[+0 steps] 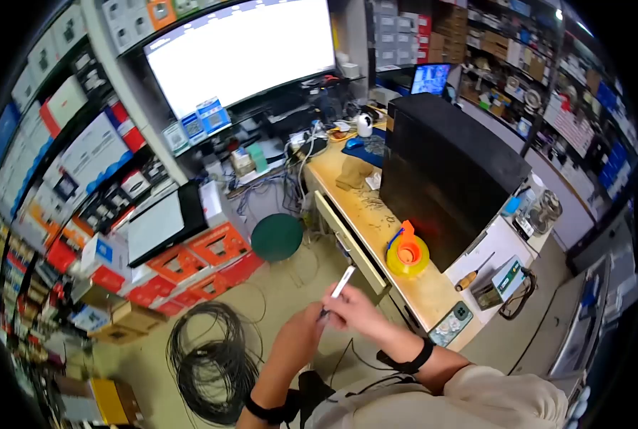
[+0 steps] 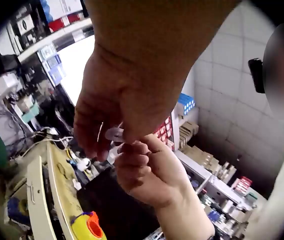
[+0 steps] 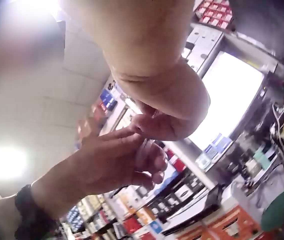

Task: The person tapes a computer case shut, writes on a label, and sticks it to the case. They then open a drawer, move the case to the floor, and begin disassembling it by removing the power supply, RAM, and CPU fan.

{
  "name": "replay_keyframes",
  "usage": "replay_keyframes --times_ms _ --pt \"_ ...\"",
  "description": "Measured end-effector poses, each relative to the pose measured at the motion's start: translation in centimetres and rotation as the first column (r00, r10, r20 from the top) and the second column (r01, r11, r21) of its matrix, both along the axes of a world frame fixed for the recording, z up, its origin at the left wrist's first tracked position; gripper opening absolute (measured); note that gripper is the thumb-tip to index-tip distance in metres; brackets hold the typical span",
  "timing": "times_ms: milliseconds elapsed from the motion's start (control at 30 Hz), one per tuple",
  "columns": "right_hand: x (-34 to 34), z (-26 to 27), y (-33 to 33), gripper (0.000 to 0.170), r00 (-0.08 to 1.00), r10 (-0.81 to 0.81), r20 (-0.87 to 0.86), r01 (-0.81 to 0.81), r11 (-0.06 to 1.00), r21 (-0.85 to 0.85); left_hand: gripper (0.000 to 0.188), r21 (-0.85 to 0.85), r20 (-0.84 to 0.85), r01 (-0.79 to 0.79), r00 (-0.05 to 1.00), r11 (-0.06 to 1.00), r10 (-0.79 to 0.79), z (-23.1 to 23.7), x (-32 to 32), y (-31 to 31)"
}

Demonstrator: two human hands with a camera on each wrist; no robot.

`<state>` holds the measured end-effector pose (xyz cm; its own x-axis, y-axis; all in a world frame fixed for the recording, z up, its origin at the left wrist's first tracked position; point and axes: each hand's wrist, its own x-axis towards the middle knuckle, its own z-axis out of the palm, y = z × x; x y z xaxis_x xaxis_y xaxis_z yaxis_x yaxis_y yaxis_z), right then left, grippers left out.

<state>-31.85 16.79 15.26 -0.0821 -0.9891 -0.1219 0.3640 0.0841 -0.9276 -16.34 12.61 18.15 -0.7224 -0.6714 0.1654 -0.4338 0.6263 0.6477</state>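
Both hands meet in front of the body, fingertips close together. The right hand (image 1: 358,313) pinches a slim white stick-like piece (image 1: 343,281) that points up and away from its fingers. Against it, the left hand (image 1: 301,334) has its fingers curled at the piece's lower end, where a small dark bit shows. In the left wrist view, a whitish translucent part (image 2: 114,134) sits between the left thumb and fingers, with a thin pale strand beside it. The right wrist view shows the fingers of both hands overlapping, hiding most of what they hold.
A wooden desk (image 1: 426,289) carries a yellow tape roll (image 1: 408,254), a phone (image 1: 450,323), a screwdriver (image 1: 474,272) and a large black case (image 1: 448,171). A drawer (image 1: 347,243) stands pulled out. Coiled black cable (image 1: 215,365) and a green stool (image 1: 277,237) are on the floor.
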Motion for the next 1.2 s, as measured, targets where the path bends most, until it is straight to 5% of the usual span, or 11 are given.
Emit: replay_keyframes --times_ms 167,400,500,633,700,833,1033,1167,1200 --pt "-2.0 1.1 -5.9 0.01 0.92 -0.392 -0.009 0.392 0.92 0.012 0.023 0.031 -0.004 0.282 0.959 0.959 -0.282 -0.7 -1.5 -12.1" --pt "-5.7 1.8 -10.7 0.01 0.728 -0.655 -0.204 0.675 0.736 0.046 0.029 -0.045 0.138 0.519 0.849 0.854 -0.509 -3.6 -12.8 -28.3" --pt "-9.3 1.6 -12.7 0.01 0.683 -0.687 -0.247 0.722 0.687 0.085 0.031 -0.118 0.105 0.534 0.845 0.837 -0.525 -6.1 -18.9 -33.0" --pt "-15.1 0.4 -17.2 0.013 0.608 -0.644 -0.464 0.736 0.676 0.025 0.041 -0.185 0.319 0.487 0.852 0.854 -0.416 -8.8 -25.5 -37.6" --pt "-17.4 1.2 -19.5 0.012 0.549 -0.653 -0.523 0.741 0.669 -0.058 0.046 -0.141 0.503 0.549 0.757 0.824 -0.418 -9.2 -29.0 -40.1" --pt "-20.7 2.2 -23.3 0.009 0.339 -0.628 -0.701 0.704 0.663 -0.254 0.044 -0.233 0.594 0.639 0.69 0.733 -0.413 -10.6 -35.7 -43.4" --pt "-23.7 2.6 -26.5 0.013 0.397 -0.544 -0.74 0.744 0.662 -0.088 0.037 -0.426 0.52 0.733 0.678 0.53 -0.519 -14.5 -47.8 -47.2" --pt "-26.2 -0.3 -29.8 0.016 0.205 -0.649 -0.733 0.85 0.489 -0.196 0.035 -0.183 0.667 0.824 0.504 0.535 -0.548 -19.0 -54.2 -48.9" --pt "-26.7 -1.1 -30.8 0.019 0.249 -0.662 -0.706 0.869 0.475 -0.139 0.035 -0.082 0.745 0.856 0.393 0.511 -0.539 -19.3 -55.0 -49.2"
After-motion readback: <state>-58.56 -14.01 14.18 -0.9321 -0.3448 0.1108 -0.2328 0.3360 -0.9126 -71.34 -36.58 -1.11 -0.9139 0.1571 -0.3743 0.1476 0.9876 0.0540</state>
